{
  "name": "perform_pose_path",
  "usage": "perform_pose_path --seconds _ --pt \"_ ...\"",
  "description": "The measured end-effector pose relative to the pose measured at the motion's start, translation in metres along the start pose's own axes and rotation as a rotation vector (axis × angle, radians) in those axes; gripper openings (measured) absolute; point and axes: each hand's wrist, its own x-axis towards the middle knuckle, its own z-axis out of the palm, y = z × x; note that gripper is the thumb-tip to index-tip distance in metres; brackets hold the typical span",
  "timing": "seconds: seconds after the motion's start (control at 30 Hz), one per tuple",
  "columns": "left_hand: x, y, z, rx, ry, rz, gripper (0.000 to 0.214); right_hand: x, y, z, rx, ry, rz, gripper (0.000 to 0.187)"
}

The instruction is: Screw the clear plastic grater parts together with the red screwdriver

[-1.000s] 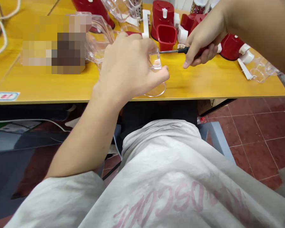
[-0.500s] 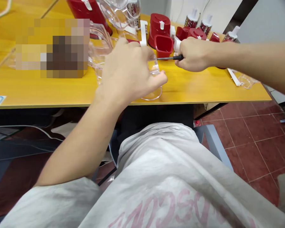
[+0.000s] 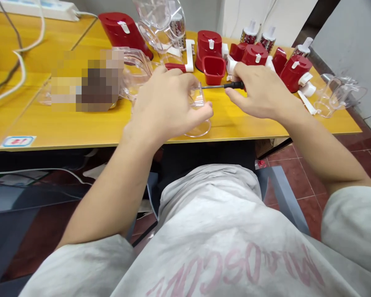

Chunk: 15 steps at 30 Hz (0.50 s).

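My left hand is closed round a clear plastic part that rests on the yellow table near its front edge. My right hand grips the black handle of a screwdriver. The screwdriver lies nearly level, and its metal tip points left into the top of the clear part. Both forearms reach out over my lap in a white shirt.
Several red plastic housings and white clips stand along the table's back. Clear plastic hoppers stand at the back middle and more clear parts at the right end. A white power strip and cables lie far left. Red floor tiles show at the right.
My right arm has swung down from the upper right, so its elbow is now near my body. The hand has stayed on the screwdriver. The left hand kept its hold on the clear part.
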Motion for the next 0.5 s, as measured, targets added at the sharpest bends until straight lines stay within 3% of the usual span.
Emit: perform_pose_path --seconds 0.17,0.27,0.5 --pt "0.001 -0.007 -0.002 0.008 0.029 0.065 0.032 -0.005 0.014 -0.016 0.152 -0.05 -0.116 0.04" --pt "0.002 -0.004 -0.001 0.098 0.055 0.074 0.033 0.002 0.026 -0.017 0.203 -0.022 -0.186 0.032" --pt "0.001 0.0 -0.002 0.071 0.023 0.015 0.038 0.0 0.026 -0.022 0.311 -0.032 -0.115 0.024"
